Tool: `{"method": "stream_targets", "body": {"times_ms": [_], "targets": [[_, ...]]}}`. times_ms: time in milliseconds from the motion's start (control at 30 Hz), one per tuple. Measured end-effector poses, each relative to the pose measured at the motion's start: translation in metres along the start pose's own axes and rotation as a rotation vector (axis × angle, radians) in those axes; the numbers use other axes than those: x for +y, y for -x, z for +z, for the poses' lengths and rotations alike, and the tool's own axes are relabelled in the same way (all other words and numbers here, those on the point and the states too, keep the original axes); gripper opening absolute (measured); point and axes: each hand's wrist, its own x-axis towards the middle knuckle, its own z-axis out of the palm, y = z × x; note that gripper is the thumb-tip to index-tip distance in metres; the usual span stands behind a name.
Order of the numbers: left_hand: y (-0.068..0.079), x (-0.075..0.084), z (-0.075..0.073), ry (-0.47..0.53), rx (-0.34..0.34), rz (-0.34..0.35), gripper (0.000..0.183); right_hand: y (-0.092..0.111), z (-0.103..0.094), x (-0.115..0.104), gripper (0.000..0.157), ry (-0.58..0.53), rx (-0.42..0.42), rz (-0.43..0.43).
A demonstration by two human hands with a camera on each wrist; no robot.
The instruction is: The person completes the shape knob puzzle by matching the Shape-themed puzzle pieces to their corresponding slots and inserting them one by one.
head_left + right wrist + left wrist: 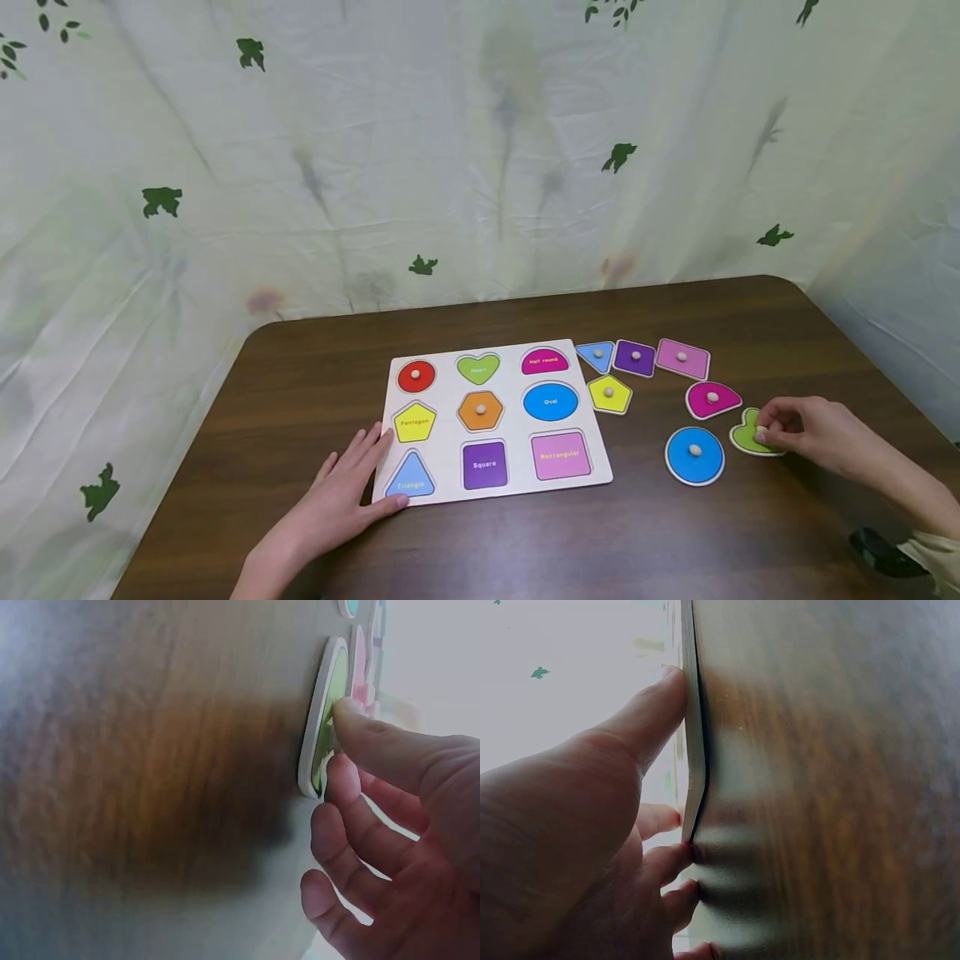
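Observation:
A white shape-puzzle board (pixel 517 493) lies on the brown table. My left hand (pixel 339 490) rests at its near left corner, fingers extended along the left edge and thumb on the front edge; the left wrist view has the thumb (pixel 656 705) against the board's edge. Over at the right, my right hand (pixel 817 433) pinches the knob of a green heart puzzle piece (pixel 745 433) between thumb and fingers. In the right wrist view the heart piece (pixel 324 712) stands close to the tabletop. On the board, the red circle piece (pixel 416 377) and orange hexagon piece (pixel 480 411) sit in their slots.
Right of the board lie a blue oval piece (pixel 695 467), magenta half-round piece (pixel 712 400), pink rectangle (pixel 682 363), purple square (pixel 634 360), light-blue triangle (pixel 597 355) and yellow pentagon (pixel 609 397). A pale leaf-patterned curtain (pixel 465 150) hangs behind the table (pixel 525 550).

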Motion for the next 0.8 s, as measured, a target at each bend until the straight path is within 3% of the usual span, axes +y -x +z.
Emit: {"method": "stream_targets", "body": {"times_ms": [200, 500, 800], "targets": [[-0.0002, -0.0002, -0.0003, 0.003, 0.000, 0.004, 0.100, 0.0006, 0.0019, -0.0009, 0.019, -0.005, 0.005, 0.020], [-0.0003, -0.0009, 0.0010, -0.009, 0.009, 0.010, 0.100, 0.0007, 0.0035, -0.0006, 0.027, -0.027, -0.020, -0.050], [0.0003, -0.0005, 0.0016, -0.012, 0.010, 0.006, 0.099, -0.0008, 0.0080, -0.0085, 0.022, -0.055, -0.003, -0.098]]}}
